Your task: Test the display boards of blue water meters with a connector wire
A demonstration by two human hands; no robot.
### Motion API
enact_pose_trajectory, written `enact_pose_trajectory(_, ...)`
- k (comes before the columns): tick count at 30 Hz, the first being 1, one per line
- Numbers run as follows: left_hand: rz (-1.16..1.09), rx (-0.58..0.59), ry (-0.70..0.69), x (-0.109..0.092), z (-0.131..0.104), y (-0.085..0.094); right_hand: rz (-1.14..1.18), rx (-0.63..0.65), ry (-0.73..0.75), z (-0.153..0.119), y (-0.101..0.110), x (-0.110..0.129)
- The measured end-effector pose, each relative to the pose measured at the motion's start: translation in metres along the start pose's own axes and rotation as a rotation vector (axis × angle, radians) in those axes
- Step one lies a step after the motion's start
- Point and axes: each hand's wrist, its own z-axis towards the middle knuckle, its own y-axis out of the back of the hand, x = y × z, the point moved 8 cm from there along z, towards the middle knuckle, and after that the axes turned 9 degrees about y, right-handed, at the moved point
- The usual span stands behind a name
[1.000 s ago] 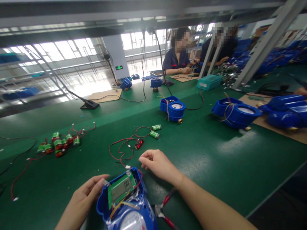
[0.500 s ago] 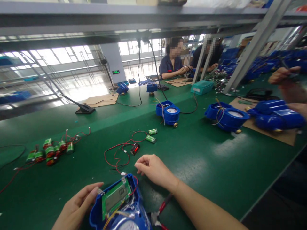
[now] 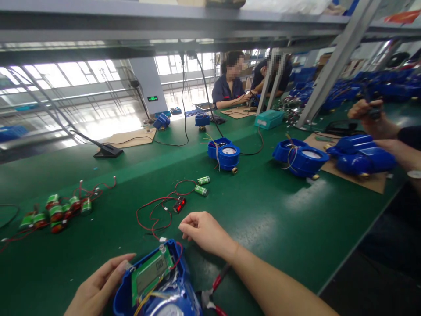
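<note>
A blue water meter (image 3: 187, 281) stands at the bottom of the view, its top off. Inside sits a green circuit board with a grey display (image 3: 151, 274), beside yellow wires. My left hand (image 3: 95, 285) is at the housing's left corner, thumb and fingers closed around a small clear piece at its edge. My right hand (image 3: 205, 230) rests on the table right of the meter, fingers curled, with nothing visible in them. Red and black wires run from a white connector (image 3: 162, 240) by the board to a small red-lit digital readout (image 3: 179, 205) beyond my right hand.
Two green batteries (image 3: 201, 190) lie past the readout, and several wired ones (image 3: 55, 213) at left. Red-handled pliers (image 3: 208, 296) lie by my right forearm. Other blue meters (image 3: 226, 153) stand further back. A co-worker's hand (image 3: 366, 109) is at right; a shelf (image 3: 131, 26) hangs overhead.
The view has shifted slightly, so most things sit further left. The readout's lit digits look different. At right, the co-worker's raised hand has moved. My own hands keep their places by the meter.
</note>
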Motion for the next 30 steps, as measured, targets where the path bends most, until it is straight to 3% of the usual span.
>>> enact_pose_trajectory(11, 0.005, 0.080, 0.013, 0.0046, 0.0045, -0.0001, -0.011, 0.023, -0.002, 0.0006, -0.0010, 0.0010)
enact_pose_trajectory(30, 0.009, 0.095, 0.028, 0.0052, 0.0049, 0.0000, -0.008, 0.022, -0.001, 0.0005, -0.0009, 0.0011)
